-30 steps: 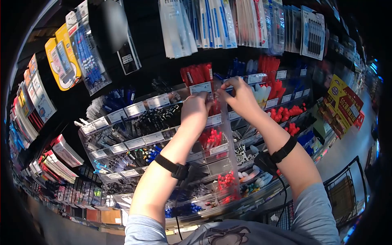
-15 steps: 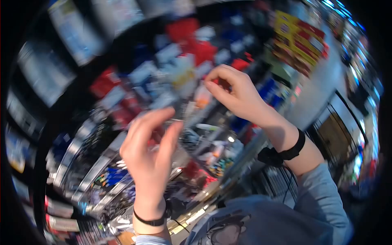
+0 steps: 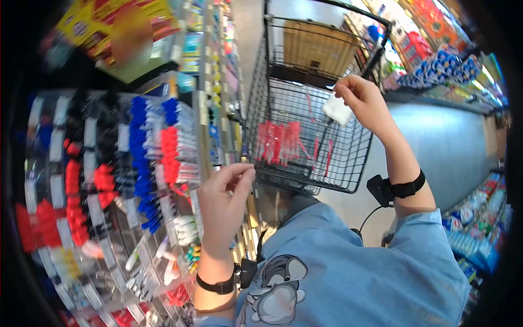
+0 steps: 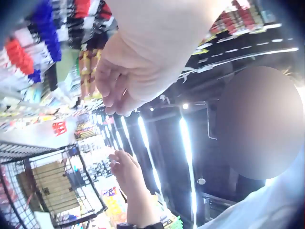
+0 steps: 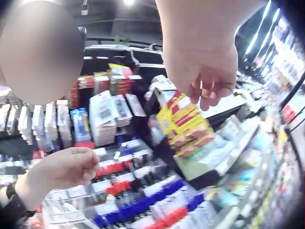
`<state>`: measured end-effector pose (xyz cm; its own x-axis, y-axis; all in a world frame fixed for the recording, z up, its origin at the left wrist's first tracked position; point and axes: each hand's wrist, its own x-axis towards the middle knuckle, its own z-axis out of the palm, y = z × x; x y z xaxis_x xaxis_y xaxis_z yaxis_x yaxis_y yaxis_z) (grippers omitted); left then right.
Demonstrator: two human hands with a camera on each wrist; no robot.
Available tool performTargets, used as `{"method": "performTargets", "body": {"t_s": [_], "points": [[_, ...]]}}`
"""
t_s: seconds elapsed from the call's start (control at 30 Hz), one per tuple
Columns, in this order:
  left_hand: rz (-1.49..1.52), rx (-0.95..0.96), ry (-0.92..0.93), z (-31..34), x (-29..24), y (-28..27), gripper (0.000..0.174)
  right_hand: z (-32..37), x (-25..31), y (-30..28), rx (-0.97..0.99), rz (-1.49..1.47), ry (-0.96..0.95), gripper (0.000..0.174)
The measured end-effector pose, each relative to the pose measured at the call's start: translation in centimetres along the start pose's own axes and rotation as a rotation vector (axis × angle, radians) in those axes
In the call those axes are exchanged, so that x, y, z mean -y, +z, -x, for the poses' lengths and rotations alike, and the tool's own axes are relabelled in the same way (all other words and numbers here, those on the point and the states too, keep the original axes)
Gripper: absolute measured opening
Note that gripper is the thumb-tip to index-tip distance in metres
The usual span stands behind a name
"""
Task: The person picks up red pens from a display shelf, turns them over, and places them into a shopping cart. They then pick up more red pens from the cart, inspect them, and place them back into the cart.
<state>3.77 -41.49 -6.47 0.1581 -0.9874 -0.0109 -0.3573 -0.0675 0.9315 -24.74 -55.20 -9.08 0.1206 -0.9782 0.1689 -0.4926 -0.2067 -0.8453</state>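
Observation:
My left hand [image 3: 223,204] hovers beside the pen rack [image 3: 120,218], thumb and fingers loosely curled with nothing visible between them. Raised over the far right side of a black wire shopping cart [image 3: 357,182], my right hand [image 3: 364,103] also has loosely bent fingers and shows nothing in its grasp. A white object [image 3: 336,111] in the cart overlaps its fingertips in the head view. Inside the basket lie a bunch of red pens in clear wrapping [image 3: 279,143] and a few loose red pens [image 3: 328,158]. The right wrist view shows the right hand's fingers [image 5: 209,95] hanging down.
Rows of blue pens [image 3: 143,163] and red pens [image 3: 73,185] fill the rack at left. A yellow-and-red package [image 3: 92,24] hangs above it. The cart has a brown panel [image 3: 316,49] at its far end. Another stocked shelf [image 3: 474,229] stands right, across grey floor [image 3: 430,136].
The view has swung right from the pen rack to the cart. Both hands have come away from the red pens' compartment; the right is now over the cart, the left beside the rack.

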Motion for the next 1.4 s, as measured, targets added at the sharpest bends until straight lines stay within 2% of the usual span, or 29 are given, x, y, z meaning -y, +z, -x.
{"method": "performTargets", "body": {"t_s": [0.07, 0.1, 0.2, 0.33, 0.43, 0.5, 0.53, 0.6, 0.63, 0.67, 0.7, 0.77, 0.8, 0.83, 0.87, 0.93, 1.0, 1.03, 1.07, 1.13, 1.17, 1.2, 1.27, 1.3, 1.37, 1.4], "points": [[0.023, 0.101, -0.065, -2.5, 2.0, 3.3, 0.012, 0.8, -4.4, -1.1, 0.06, 0.057, 0.156, 0.016], [-0.018, 0.191, -0.157, -3.5, 2.3, 4.7, 0.012, 1.2, -5.7, -1.2, 0.078, 0.123, 0.258, 0.017], [-0.033, 0.313, -0.164, -5.8, 5.7, 9.1, 0.013, 1.9, -10.6, -0.2, 0.181, 0.281, 0.374, 0.019], [-0.128, 0.499, -0.292, -7.4, 9.3, 13.0, 0.015, 1.6, -15.7, 3.3, 0.273, 0.392, 0.554, 0.02], [-0.112, 0.51, -0.293, -7.5, 12.3, 15.0, 0.016, 1.2, -18.9, 6.5, 0.317, 0.39, 0.623, 0.02], [-0.132, 0.519, -0.36, -7.5, 13.5, 15.6, 0.017, 0.8, -20.2, 8.2, 0.552, 0.413, 0.768, 0.022], [-0.138, 0.518, -0.373, -7.5, 13.8, 15.8, 0.017, 0.5, -20.7, 9.1, 0.565, 0.406, 0.77, 0.022], [-0.228, 0.545, -0.373, -7.5, 14.3, 15.9, 0.018, 0.4, -22.0, 11.0, 0.682, 0.429, 0.968, 0.023], [-0.27, 0.55, -0.397, -7.5, 14.2, 15.9, 0.019, 0.9, -23.5, 12.4, 0.642, 0.363, 1.01, 0.024], [-0.277, 0.545, -0.406, -7.5, 14.3, 15.9, 0.019, 1.5, -25.0, 13.6, 0.653, 0.357, 1.008, 0.024], [-0.251, 0.527, -0.438, -7.4, 14.4, 15.9, 0.02, 2.0, -26.1, 14.5, 0.679, 0.467, 0.857, 0.018], [-0.215, 0.508, -0.501, -7.5, 14.1, 15.9, 0.02, 3.4, -28.8, 15.9, 0.755, 0.663, 0.472, 0.024], [-0.221, 0.5, -0.508, -7.5, 14.2, 15.9, 0.02, 3.1, -28.4, 16.0, 0.763, 0.656, 0.464, 0.024], [-0.178, 0.492, -0.553, -7.4, 14.4, 16.0, 0.02, 2.4, -27.3, 15.7, 0.735, 0.555, 0.718, 0.02], [-0.134, 0.483, -0.597, -7.4, 14.5, 15.9, 0.021, 1.8, -26.2, 15.3, 0.699, 0.448, 0.968, 0.024], [-0.111, 0.476, -0.626, -7.3, 15.1, 15.8, 0.022, 1.6, -26.0, 15.2, 0.693, 0.472, 0.9, 0.023], [-0.095, 0.468, -0.599, -7.1, 15.3, 15.7, 0.023, 1.4, -26.2, 15.4, 0.791, 0.501, 0.878, 0.022], [-0.083, 0.475, -0.609, -7.1, 15.2, 15.6, 0.025, 1.2, -25.9, 15.3, 0.832, 0.588, 0.723, 0.023], [-0.084, 0.467, -0.612, -7.2, 15.0, 15.5, 0.025, 0.9, -25.7, 15.3, 0.838, 0.587, 0.716, 0.023], [-0.069, 0.476, -0.635, -7.4, 14.6, 15.3, 0.025, -0.7, -23.3, 14.2, 0.75, 0.302, 0.798, 0.021], [-0.072, 0.478, -0.643, -7.4, 14.6, 15.1, 0.029, -2.6, -19.6, 12.7, 0.819, 0.164, 0.845, 0.023], [-0.072, 0.47, -0.645, -7.4, 14.6, 14.9, 0.029, -3.3, -18.1, 12.2, 0.825, 0.164, 0.838, 0.023], [-0.001, 0.424, -0.549, -7.3, 14.5, 14.8, 0.031, -3.9, -16.3, 11.6, 0.933, -0.277, 0.779, 0.024], [-0.002, 0.417, -0.55, -7.4, 14.1, 14.6, 0.031, -4.1, -15.2, 11.6, 0.939, -0.277, 0.774, 0.024], [0.283, 0.39, -0.685, -7.8, 13.1, 14.3, 0.028, -4.1, -13.3, 11.9, 0.988, -0.459, 0.652, 0.024], [0.284, 0.386, -0.686, -7.8, 13.0, 14.0, 0.028, -3.9, -12.7, 12.1, 0.992, -0.458, 0.651, 0.024]]}}
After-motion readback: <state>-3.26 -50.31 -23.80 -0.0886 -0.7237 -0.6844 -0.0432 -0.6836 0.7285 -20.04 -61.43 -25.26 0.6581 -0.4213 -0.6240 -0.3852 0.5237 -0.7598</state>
